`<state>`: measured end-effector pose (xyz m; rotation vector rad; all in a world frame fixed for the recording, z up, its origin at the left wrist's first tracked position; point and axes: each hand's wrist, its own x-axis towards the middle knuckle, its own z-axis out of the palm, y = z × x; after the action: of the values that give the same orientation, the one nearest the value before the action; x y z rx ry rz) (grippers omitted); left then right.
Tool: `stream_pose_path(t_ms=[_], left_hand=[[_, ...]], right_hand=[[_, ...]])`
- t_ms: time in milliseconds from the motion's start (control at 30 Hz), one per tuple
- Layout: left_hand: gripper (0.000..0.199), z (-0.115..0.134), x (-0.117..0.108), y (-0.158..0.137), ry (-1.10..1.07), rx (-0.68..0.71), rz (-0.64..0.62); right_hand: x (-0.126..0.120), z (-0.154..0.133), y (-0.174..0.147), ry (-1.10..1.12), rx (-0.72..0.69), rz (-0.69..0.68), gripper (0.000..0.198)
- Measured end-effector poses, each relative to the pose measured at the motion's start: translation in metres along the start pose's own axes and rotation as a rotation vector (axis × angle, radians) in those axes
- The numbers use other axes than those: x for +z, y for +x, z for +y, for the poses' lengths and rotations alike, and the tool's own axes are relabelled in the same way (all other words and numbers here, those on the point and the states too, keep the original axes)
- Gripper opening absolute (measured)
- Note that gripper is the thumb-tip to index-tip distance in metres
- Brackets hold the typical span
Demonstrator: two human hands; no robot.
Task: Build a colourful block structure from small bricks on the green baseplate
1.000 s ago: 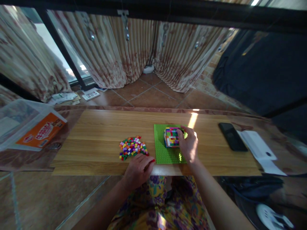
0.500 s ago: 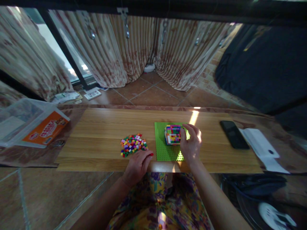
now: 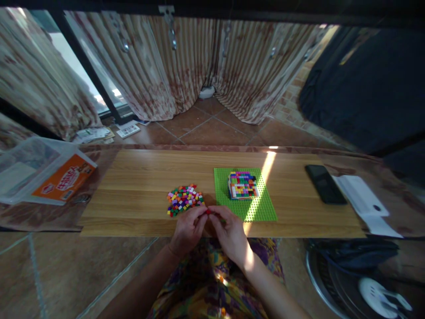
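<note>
Between the fingertips of both hands sits a small red toy brick (image 3: pixel 208 212), partly hidden by the fingers. My left hand (image 3: pixel 189 225) pinches it from the left, near the front edge of the table. From the right, my right hand (image 3: pixel 229 230) closes its thumb and finger on the same brick. Just beyond my left hand lies a loose pile of small coloured bricks (image 3: pixel 184 199). A block built of many-coloured bricks (image 3: pixel 243 184) stands on a green baseplate (image 3: pixel 229 211), beyond my right hand, with neither hand touching it.
The wooden tabletop (image 3: pixel 146 177) carries a black phone (image 3: pixel 325 184) at its right, beside a white paper or box (image 3: pixel 361 199). A clear plastic bin (image 3: pixel 43 155) with an orange label stands at the left. Striped curtains (image 3: pixel 186 66) hang beyond the table.
My right hand has left the brick block on the baseplate and come left and nearer to meet my left hand at the red brick. The left hand has stayed nearly in place.
</note>
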<state>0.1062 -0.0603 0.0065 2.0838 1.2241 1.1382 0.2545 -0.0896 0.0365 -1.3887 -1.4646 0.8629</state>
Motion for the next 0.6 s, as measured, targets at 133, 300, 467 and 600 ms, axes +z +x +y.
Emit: stream_pose_path(t_ms=[133,300,467,600], left_hand=[[0.017,0.001,-0.001,0.000,-0.024,-0.025,-0.018],[0.014,0.004,-0.002,0.003,-0.014,0.027,-0.025],[0.011,0.005,-0.003,0.004,-0.009,0.033,-0.034],[0.011,0.004,-0.003,0.003,-0.032,0.025,-0.057]], right_hand=[[0.005,0.000,0.002,0.085,0.045,0.015,0.021],[0.005,0.001,0.001,0.106,0.069,0.043,0.017],[-0.012,0.004,0.005,0.049,0.023,0.144,0.016],[-0.045,0.015,0.016,-0.091,-0.051,0.315,0.016]])
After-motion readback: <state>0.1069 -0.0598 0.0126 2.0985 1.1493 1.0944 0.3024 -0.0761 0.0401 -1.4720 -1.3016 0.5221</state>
